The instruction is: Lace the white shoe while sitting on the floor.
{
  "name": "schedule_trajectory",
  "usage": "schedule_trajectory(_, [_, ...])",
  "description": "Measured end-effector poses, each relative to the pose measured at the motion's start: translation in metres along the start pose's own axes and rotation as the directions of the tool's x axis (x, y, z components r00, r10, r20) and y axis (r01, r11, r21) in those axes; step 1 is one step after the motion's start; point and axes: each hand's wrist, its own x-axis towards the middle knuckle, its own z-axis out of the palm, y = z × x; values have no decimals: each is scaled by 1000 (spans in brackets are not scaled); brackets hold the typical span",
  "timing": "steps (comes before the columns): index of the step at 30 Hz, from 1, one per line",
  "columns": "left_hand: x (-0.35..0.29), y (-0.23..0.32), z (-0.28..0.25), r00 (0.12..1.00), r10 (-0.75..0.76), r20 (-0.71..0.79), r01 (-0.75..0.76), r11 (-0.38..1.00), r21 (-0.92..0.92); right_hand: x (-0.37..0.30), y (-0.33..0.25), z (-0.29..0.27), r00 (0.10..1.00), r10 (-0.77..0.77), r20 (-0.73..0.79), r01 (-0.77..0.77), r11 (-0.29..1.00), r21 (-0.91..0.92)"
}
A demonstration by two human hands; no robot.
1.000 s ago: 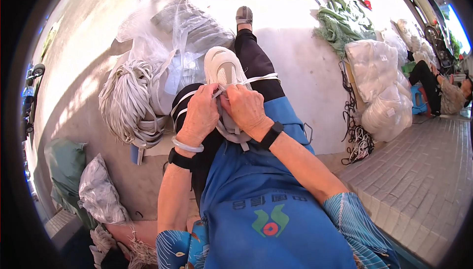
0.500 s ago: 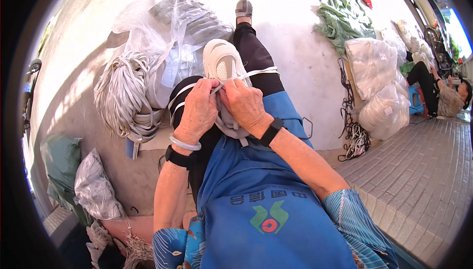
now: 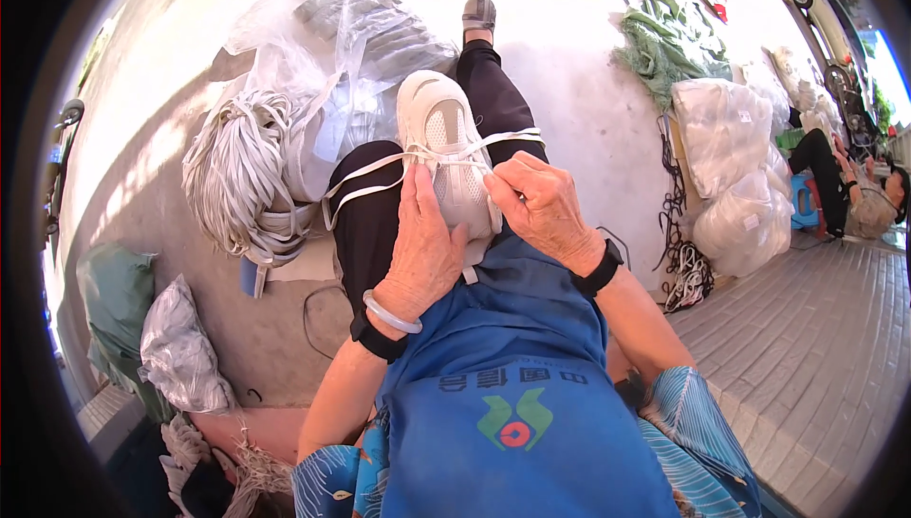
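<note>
A whitish sneaker [image 3: 433, 105] rests on my lap, toe pointing away, with mesh on its top. Its pale shoelace [image 3: 444, 155] is threaded across the lowest eyelets, and long loose ends reach out to both sides over my black trouser legs. My left hand [image 3: 424, 243] lies along the left side of the shoe, fingers stretched out, thumb apart near the heel. On the right side, my right hand [image 3: 543, 207] pinches a piece of the shoelace close to the eyelets.
A large bundle of grey-white laces [image 3: 242, 172] lies left of my leg, beside clear plastic bags [image 3: 365, 39]. White filled bags [image 3: 726, 138], green netting [image 3: 664, 39] and dark cords [image 3: 672, 205] lie to the right. A person [image 3: 868, 200] sits at the far right.
My hands were together at the lace over the shoe's opening. Now they are apart: the left has moved down the shoe's side, the right outward and down. More of the lacing shows.
</note>
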Motion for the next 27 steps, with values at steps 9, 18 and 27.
schedule_trajectory(9, [1, -25, 17, 996, 78, 36, -78, 997, -6, 35, 1, 44, 995, 83, 54, -92, 972, 218])
schedule_trajectory(18, [8, -26, 13, 994, 87, 61, -87, 996, 1, -13, -8, -83, 966, 220, 136, -237, 964, 121])
schedule_trajectory(27, [2, -21, 21, 995, 87, 54, -90, 993, 72, -130, -83, -329, 712, 446, -543, -45, 800, 598])
